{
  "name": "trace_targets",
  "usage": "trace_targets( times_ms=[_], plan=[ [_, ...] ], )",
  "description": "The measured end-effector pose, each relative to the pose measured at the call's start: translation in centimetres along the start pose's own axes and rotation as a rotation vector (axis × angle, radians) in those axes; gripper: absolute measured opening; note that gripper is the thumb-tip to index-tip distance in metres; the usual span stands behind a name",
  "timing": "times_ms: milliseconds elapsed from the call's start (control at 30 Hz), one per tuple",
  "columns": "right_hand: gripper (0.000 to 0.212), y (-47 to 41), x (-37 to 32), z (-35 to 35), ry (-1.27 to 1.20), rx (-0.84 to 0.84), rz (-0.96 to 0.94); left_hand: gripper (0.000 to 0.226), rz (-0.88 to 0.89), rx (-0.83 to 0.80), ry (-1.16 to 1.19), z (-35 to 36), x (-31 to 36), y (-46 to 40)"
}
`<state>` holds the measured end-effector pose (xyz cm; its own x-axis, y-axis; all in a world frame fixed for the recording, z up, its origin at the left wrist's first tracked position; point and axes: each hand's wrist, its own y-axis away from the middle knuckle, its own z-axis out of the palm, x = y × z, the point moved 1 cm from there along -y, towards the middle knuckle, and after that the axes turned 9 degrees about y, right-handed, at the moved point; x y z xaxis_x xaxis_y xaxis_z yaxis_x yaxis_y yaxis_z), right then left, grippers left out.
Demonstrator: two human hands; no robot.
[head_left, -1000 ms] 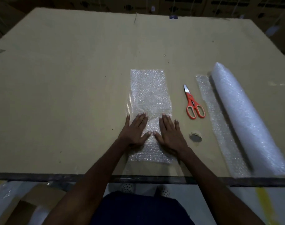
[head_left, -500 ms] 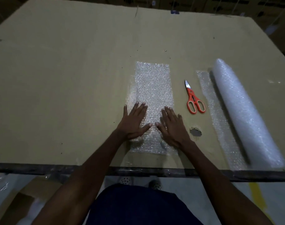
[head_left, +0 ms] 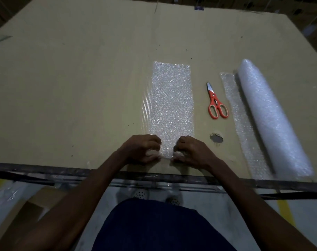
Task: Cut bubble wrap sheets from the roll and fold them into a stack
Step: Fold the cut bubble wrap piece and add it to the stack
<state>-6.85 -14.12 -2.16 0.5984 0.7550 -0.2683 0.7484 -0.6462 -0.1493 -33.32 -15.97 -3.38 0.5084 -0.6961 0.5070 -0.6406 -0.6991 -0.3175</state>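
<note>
A folded bubble wrap sheet (head_left: 172, 102) lies lengthwise on the cardboard-covered table (head_left: 72, 78), running away from me. My left hand (head_left: 142, 148) pinches the sheet's near left corner with curled fingers. My right hand (head_left: 192, 150) pinches the near right corner the same way. The near edge of the sheet is partly hidden under my fingers. To the right lies the bubble wrap roll (head_left: 269, 115), with a loose flap (head_left: 242, 124) spread flat on its left side. Orange-handled scissors (head_left: 215, 102) rest shut between the sheet and the roll.
A small torn hole (head_left: 216, 139) in the cardboard sits just right of my right hand. The table's dark front edge (head_left: 45, 171) runs close below my hands. Cardboard and plastic lie on the floor at lower left (head_left: 18, 205). Boxes line the far side.
Both hands slid back from pressing flat on the sheet's middle to its near edge, and their fingers curled to pinch the near corners.
</note>
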Motion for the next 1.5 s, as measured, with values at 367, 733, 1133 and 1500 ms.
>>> trace_targets(
  times_ms=[367, 733, 1133, 1500],
  plan=[
    [0.014, -0.3, 3.1, -2.8, -0.166, 0.128, 0.155, 0.024, -0.176, 0.249, 0.017, -0.7, 0.6, -2.0],
    [0.016, -4.6, 9.5, -6.8, -0.819, 0.219, 0.503, 0.009, -0.627, 0.601, 0.696, -3.7, -1.8, -8.6],
    [0.021, -17.2, 18.1, -7.4, -0.663, 0.306, 0.664, 0.008, -0.768, 0.666, 0.835, -9.6, -13.0, -17.0],
    [0.008, -25.7, 26.0, -6.1, -0.765, 0.452, 0.918, 0.015, -0.895, 0.736, 0.589, -10.6, -24.3, -23.6]
  ],
)
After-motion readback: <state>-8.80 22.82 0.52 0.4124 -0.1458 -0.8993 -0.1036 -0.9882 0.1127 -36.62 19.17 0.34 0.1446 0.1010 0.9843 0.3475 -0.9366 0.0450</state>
